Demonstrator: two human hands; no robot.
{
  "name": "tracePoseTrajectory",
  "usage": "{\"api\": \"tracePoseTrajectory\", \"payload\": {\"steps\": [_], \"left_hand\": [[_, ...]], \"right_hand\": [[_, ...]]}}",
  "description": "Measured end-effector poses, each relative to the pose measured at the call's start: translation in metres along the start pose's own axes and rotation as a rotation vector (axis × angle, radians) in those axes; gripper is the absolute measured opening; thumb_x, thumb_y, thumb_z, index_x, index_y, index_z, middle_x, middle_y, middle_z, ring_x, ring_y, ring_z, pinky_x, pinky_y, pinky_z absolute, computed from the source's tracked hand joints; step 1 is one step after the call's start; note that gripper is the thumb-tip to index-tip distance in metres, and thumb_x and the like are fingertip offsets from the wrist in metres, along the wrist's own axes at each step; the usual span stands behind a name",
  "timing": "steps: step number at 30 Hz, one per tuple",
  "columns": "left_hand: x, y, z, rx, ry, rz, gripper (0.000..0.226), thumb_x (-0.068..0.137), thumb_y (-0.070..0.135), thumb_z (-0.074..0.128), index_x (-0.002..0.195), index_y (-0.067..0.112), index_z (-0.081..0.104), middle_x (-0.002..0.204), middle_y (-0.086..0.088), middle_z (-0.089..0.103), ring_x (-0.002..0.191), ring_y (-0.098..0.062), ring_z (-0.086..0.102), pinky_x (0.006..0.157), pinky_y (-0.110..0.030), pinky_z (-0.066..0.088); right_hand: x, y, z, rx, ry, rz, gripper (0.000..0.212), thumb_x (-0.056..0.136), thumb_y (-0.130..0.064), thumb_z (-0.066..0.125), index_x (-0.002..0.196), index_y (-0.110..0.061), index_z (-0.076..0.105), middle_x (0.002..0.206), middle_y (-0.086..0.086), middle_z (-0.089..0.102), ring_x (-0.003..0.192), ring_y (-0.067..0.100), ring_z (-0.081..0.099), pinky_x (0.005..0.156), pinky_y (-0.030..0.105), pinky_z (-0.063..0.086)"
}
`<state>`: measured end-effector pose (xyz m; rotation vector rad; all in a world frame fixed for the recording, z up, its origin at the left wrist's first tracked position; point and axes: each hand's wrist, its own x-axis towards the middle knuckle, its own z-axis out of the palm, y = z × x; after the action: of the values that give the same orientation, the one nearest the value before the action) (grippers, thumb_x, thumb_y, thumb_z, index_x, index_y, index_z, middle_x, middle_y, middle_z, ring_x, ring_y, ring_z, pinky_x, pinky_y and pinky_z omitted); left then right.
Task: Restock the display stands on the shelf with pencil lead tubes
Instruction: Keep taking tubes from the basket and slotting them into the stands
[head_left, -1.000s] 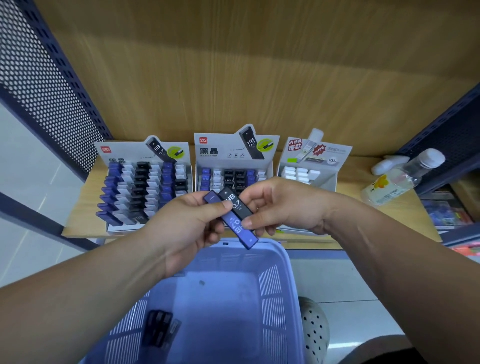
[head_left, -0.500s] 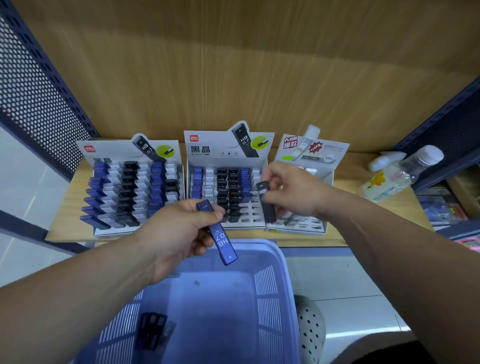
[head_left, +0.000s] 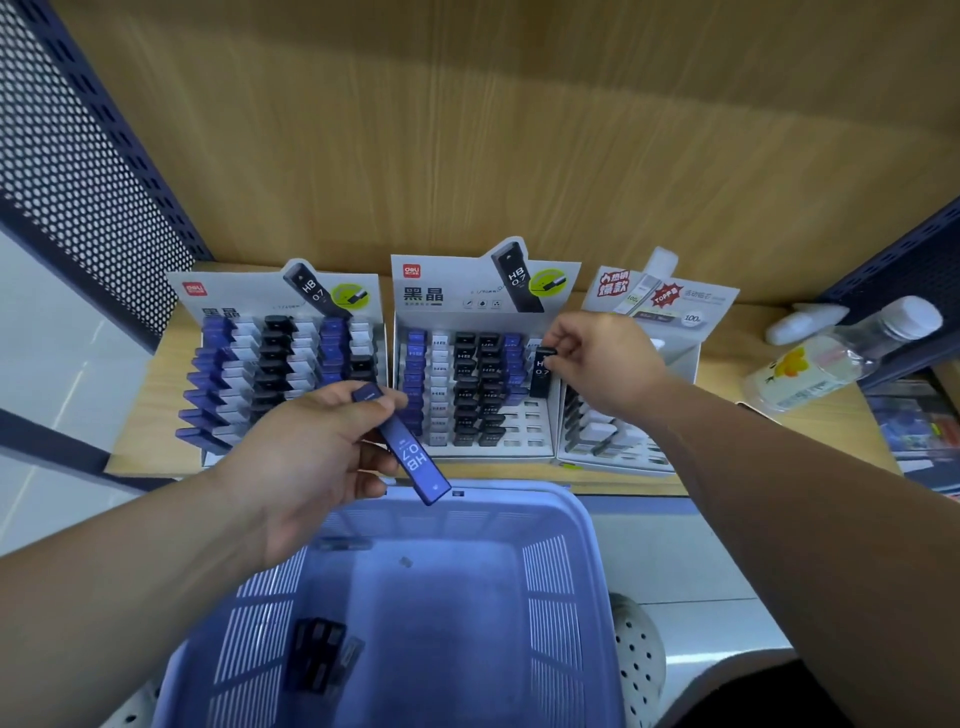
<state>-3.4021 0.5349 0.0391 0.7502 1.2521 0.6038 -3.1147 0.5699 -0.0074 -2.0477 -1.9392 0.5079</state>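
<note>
The right hand (head_left: 602, 364) pinches a black tube (head_left: 541, 371) by its cap over the middle stand (head_left: 483, 452) near the shelf (head_left: 156, 374) front edge, where a crooked entry could jam or topple neighbours (the left hand (head_left: 311, 457) grips a blue tube (head_left: 410, 452) above the basket (head_left: 519, 493)).

Clear capped bottle (head_left: 831, 358), perforated side panel (head_left: 78, 182), wooden backboard (head_left: 519, 130)

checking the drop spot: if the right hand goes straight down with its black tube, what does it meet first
Likely the middle display stand: the right hand pinches the black tube upright over its rightmost column of slots. Depth is unclear; the tube may already touch it.
</note>
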Motion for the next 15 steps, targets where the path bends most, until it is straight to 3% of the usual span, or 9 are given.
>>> {"api": "tracePoseTrajectory", "payload": {"steps": [3,15], "left_hand": [[0.002,0.001,-0.003,0.003,0.023,0.001,0.019,0.102,0.016,0.051,0.109,0.007,0.066,0.073,-0.007,0.063,0.055,-0.018,0.054,0.048,-0.027,0.044],[0.003,0.001,-0.012,-0.002,0.089,0.015,0.023,0.101,0.016,0.053,0.114,0.002,0.066,0.076,-0.009,0.063,0.057,-0.019,0.053,0.049,-0.029,0.041]], "right_hand": [[-0.001,-0.002,0.005,-0.058,0.027,-0.016,0.012,0.086,-0.014,0.074,0.097,-0.018,0.072,0.082,-0.007,0.067,0.081,0.021,0.065,0.077,0.036,0.054],[0.000,-0.003,0.011,-0.068,0.085,0.001,0.007,0.086,-0.017,0.077,0.092,-0.018,0.075,0.082,-0.005,0.063,0.079,0.016,0.056,0.068,0.026,0.039]]}}
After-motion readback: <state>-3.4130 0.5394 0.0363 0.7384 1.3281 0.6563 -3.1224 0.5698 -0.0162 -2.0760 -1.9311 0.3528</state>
